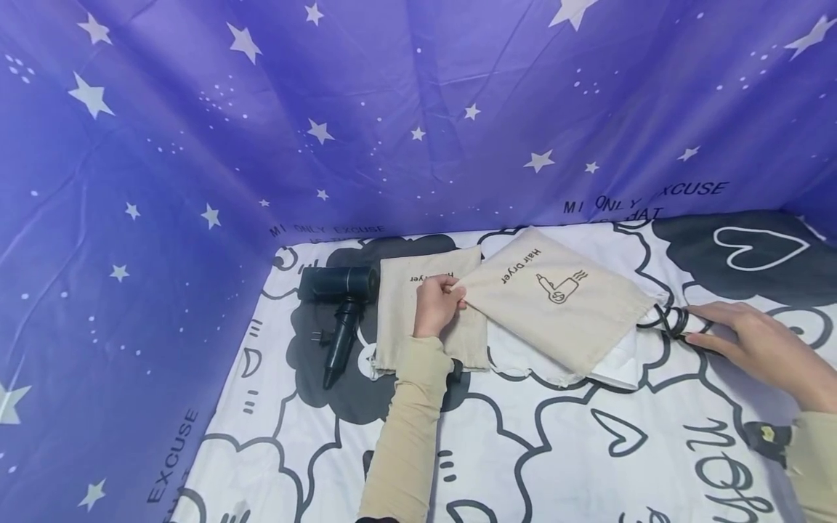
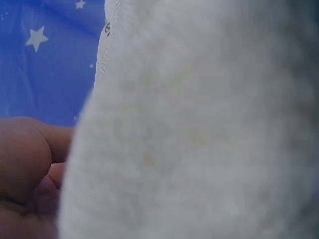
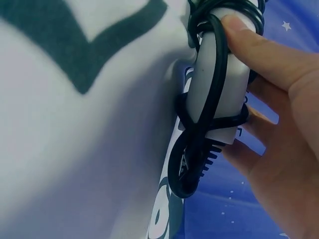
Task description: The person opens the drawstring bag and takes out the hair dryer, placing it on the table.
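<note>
My left hand [image 1: 437, 303] pinches the left corner of a beige drawstring bag [image 1: 516, 319] printed "Hair Dryer" with a dryer drawing. Blurred pale cloth [image 2: 189, 139] fills most of the left wrist view, hiding much of that hand. At the bag's right corner, my right hand [image 1: 752, 341] grips a white handle [image 3: 237, 84] wrapped in black cord [image 3: 214, 74]. The cord loops [image 1: 673, 319] show beside the bag's mouth in the head view. What the handle belongs to is hidden.
A dark hair dryer [image 1: 340, 283] with its plug beside the handle lies at the left. Next to it is a second beige bag [image 1: 397, 319], partly under my left hand. White cloth with black cartoon print [image 1: 510, 436] covers the surface; a purple star curtain [image 1: 418, 87] hangs behind.
</note>
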